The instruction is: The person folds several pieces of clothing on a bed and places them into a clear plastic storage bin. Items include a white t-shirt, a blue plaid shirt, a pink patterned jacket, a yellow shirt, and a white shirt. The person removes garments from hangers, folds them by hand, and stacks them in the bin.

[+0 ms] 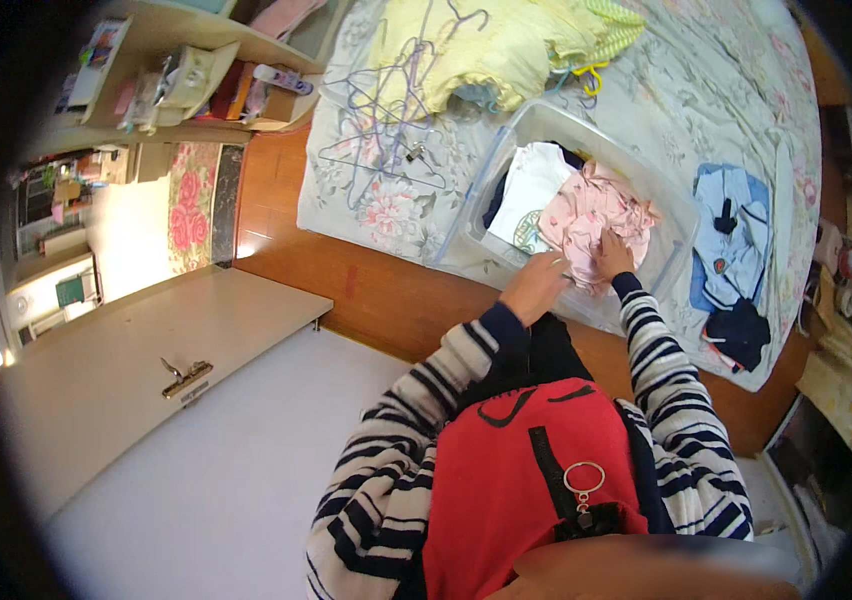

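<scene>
A pink printed garment [591,206] lies crumpled in a clear plastic storage box [677,266] on the bed. My right hand [613,257] rests on the near part of this garment, fingers spread over the cloth. At the box's near side, my left hand [535,287] has its fingertips by the garment's edge; whether they pinch the cloth is unclear. Beside the pink cloth lies a folded white garment [523,191] with a green print. Dark fabric [497,199] shows partly beneath the white one.
Several wire clothes hangers [396,112] and pale yellow clothing [471,45] lie on the floral bedsheet [388,210]. Right of the box are light blue clothes [730,232] and a dark bundled garment [739,334]. A door [171,367] stands at left, near shelves [193,30].
</scene>
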`<act>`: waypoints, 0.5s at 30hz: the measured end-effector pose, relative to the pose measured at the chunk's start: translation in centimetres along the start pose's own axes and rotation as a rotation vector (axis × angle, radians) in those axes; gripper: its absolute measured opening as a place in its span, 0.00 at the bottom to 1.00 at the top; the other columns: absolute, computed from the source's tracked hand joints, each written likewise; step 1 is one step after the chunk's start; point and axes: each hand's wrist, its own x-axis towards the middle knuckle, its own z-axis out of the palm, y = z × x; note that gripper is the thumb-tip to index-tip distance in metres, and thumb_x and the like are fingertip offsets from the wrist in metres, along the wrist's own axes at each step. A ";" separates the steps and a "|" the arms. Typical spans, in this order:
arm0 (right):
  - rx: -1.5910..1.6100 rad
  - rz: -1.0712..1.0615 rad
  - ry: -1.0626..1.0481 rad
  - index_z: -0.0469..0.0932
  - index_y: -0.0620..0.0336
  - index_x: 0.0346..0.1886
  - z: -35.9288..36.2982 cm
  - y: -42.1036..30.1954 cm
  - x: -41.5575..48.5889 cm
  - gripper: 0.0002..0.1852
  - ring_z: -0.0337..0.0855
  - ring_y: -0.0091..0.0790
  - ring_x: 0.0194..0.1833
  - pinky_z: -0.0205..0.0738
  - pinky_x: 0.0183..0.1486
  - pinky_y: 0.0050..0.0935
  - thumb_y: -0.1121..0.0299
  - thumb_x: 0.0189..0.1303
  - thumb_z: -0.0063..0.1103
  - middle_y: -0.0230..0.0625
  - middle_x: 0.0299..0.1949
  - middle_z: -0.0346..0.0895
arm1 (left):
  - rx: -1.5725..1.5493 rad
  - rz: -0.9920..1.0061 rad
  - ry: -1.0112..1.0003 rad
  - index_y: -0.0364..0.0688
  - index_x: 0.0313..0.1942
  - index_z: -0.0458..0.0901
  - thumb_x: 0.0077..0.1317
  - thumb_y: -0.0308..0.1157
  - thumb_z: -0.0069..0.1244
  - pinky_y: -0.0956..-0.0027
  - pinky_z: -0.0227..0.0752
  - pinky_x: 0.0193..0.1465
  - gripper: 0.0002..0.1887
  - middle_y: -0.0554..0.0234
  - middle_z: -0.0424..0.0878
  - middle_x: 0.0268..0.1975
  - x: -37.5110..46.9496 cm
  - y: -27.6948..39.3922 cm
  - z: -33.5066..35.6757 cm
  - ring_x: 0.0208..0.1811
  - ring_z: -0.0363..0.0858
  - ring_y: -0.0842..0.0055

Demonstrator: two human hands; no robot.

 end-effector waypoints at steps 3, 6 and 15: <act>0.284 -0.123 0.293 0.73 0.61 0.55 -4.4 -1.5 0.1 0.20 0.79 0.43 0.49 0.71 0.52 0.40 0.60 0.64 0.52 0.45 0.50 0.77 | 0.017 -0.078 0.278 0.35 0.47 0.78 0.63 0.26 0.50 0.62 0.69 0.57 0.12 0.49 0.78 0.48 -4.1 -0.2 -3.8 0.53 0.75 0.57; 0.565 -0.334 0.592 0.78 0.64 0.48 -9.6 -6.3 -1.0 0.13 0.82 0.41 0.42 0.74 0.46 0.33 0.68 0.63 0.55 0.46 0.42 0.81 | -0.019 -0.234 0.438 0.35 0.43 0.80 0.64 0.25 0.49 0.62 0.72 0.51 0.09 0.49 0.79 0.44 -7.9 -2.3 -6.2 0.47 0.78 0.56; 1.324 -0.397 -0.217 0.78 0.66 0.51 -8.5 -28.4 11.2 0.17 0.80 0.26 0.44 0.73 0.49 0.25 0.65 0.63 0.60 0.36 0.43 0.81 | -0.044 -0.416 0.437 0.37 0.41 0.80 0.62 0.25 0.49 0.60 0.71 0.49 0.08 0.51 0.78 0.41 -12.8 -14.8 -13.1 0.45 0.76 0.56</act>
